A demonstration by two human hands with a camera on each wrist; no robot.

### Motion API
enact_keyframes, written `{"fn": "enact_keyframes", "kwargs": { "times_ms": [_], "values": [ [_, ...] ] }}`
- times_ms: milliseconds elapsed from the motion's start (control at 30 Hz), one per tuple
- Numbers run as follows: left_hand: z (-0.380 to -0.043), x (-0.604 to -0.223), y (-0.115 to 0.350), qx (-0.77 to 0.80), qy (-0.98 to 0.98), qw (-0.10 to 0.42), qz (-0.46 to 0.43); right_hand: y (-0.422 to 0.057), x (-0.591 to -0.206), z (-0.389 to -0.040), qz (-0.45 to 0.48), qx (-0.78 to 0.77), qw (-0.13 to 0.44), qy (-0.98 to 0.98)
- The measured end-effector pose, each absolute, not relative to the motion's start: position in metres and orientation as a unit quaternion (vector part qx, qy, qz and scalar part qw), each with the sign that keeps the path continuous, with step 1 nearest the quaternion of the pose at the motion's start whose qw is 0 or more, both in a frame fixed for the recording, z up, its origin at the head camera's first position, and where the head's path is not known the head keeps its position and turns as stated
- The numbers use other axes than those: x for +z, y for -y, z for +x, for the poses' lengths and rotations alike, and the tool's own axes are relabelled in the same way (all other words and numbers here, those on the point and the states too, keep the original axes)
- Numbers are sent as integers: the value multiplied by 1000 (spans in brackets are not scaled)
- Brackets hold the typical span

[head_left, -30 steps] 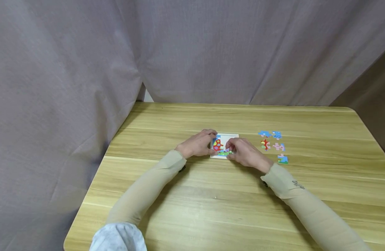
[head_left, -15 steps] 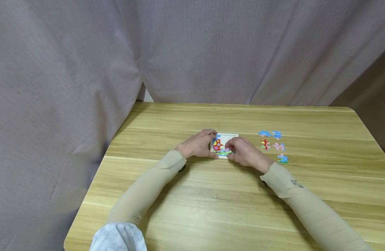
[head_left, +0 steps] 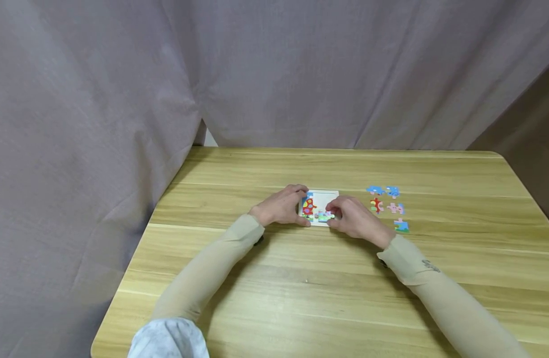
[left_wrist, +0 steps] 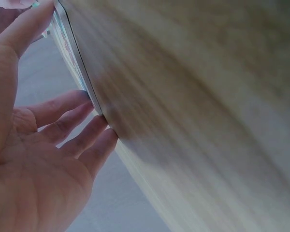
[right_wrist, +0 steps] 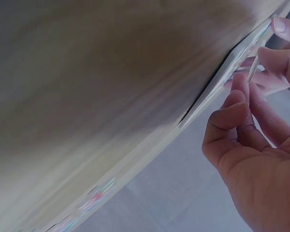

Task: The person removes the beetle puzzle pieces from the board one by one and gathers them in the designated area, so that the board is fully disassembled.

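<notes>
My left hand (head_left: 282,205) grips a white puzzle tray (head_left: 325,191) at its left side, fingers at the far edge and thumb at the near one. Fitted in the tray's left part is a picture with a red spotted shape (head_left: 308,206). Between thumb and fingers, my right hand (head_left: 358,219) pinches a green and blue puzzle piece (head_left: 324,217) over the tray's near part. In the right wrist view that puzzle piece (right_wrist: 253,71) shows edge-on, tilted against the tray (right_wrist: 208,94). The left wrist view has the left fingertips (left_wrist: 100,121) against the tray's edge.
To the right of the tray lie several loose puzzle pieces: blue ones (head_left: 375,190) farthest, a red one (head_left: 376,205), a pink one (head_left: 395,208) and a blue-green one (head_left: 402,226). The wooden table (head_left: 274,298) ends at a grey curtain (head_left: 283,89).
The green and blue puzzle piece has come away to the right from beside the red spotted part, pinched by the right hand, which moved slightly right. The left hand stays at the tray.
</notes>
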State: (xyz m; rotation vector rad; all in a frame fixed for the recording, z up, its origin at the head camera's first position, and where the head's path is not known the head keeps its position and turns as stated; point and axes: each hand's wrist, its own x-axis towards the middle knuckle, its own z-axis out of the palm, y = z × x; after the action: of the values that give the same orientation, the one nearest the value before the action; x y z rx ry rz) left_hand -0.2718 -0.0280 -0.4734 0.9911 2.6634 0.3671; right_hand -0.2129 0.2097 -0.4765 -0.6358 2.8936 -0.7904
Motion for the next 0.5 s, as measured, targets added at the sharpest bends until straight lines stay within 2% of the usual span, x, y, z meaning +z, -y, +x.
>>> {"fn": "enact_keyframes", "kwargs": {
  "times_ms": [500],
  "values": [
    [-271,-473,28,131,-921,149,334,-251,-471,-196,-185,-280,38,-941]
  ]
}}
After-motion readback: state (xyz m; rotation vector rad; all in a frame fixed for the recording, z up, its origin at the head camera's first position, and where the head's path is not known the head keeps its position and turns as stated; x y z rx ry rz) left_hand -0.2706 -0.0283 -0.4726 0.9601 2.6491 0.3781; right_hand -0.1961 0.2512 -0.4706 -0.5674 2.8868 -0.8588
